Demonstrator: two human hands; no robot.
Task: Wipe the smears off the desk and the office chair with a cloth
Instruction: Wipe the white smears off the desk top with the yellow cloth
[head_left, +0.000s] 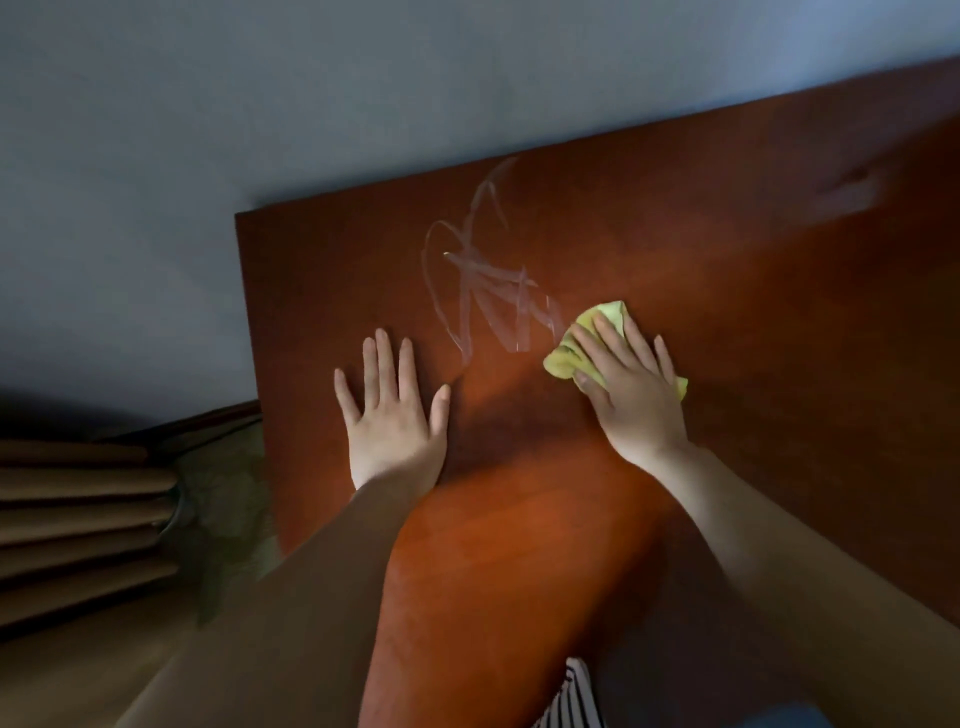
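Observation:
A reddish-brown wooden desk (727, 322) fills the middle and right of the head view. Whitish scribbled smears (483, 280) cross its far left part. My right hand (631, 387) presses a crumpled yellow cloth (566, 353) onto the desk just right of the smears, fingers spread over it, thumb against the cloth's near edge. My left hand (392, 415) lies flat on the desk, fingers straight and spread, just left of and below the smears. A fainter smudge (844, 195) shows at the far right of the desk. No office chair is in view.
A pale wall (260, 104) runs behind the desk's far edge. Left of the desk hang brown pleated curtains (78, 514), with a patterned floor (228, 519) between them and the desk's left edge.

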